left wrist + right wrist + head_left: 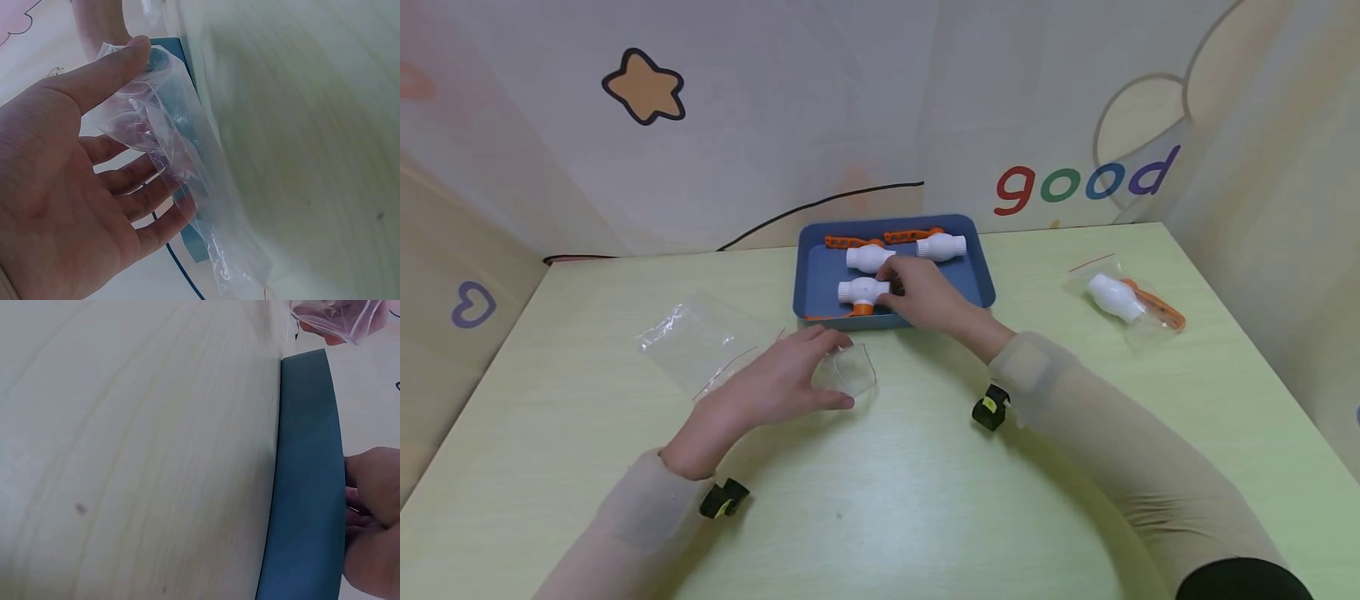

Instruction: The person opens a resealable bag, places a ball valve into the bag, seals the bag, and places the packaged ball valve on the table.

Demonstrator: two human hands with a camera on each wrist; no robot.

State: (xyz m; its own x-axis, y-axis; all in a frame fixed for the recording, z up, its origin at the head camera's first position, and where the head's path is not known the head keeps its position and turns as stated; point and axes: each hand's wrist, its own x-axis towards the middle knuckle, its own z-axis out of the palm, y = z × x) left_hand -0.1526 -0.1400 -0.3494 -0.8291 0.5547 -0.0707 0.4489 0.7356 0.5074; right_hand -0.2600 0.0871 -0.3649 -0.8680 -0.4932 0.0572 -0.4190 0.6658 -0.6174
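1. Three white valves [942, 247] sit in the blue tray [816, 283]; right hand [928, 292] pinches the front valve [859, 290] by its right end.
2. Left hand [782, 377] has thumb and fingers spread wide around a clear bag [853, 368] (touching the film).
3. Front valve: probably light, stiff, slick plastic; grip the round body, not the orange handle [862, 310].
4. Clear bag: likely soft, slippery, easily creased; take it by an edge.
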